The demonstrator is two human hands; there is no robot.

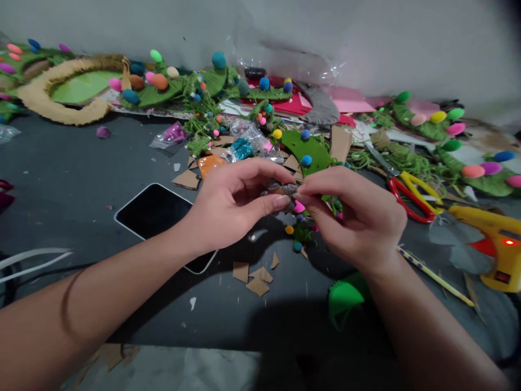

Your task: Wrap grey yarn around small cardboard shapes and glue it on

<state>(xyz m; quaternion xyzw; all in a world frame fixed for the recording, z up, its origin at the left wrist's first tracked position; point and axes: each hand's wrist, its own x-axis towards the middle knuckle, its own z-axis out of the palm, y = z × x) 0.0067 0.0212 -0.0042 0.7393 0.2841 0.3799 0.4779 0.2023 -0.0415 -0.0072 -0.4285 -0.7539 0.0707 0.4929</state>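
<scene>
Both hands meet over the middle of the dark table. Between the thumb and fingers of my left hand [228, 203] is a small grey yarn-wrapped piece [280, 188], with a brownish patch on its near side. My right hand [354, 212] pinches at the right end of that piece; its fingertips hide what exactly they grip. Just below and behind the fingers are green yarn bits with small coloured pompoms [302, 233]. A smartphone [157, 212] with a black screen lies partly under my left wrist.
Scissors [411, 198] with red and yellow handles and a lit yellow glue gun [499, 239] lie at the right. A spotted pencil [435, 275] is near my right wrist. Cardboard scraps [258, 279] lie in front. Green yarn-wrapped shapes with pompoms [163, 89] and a tan ring [61, 111] line the wall.
</scene>
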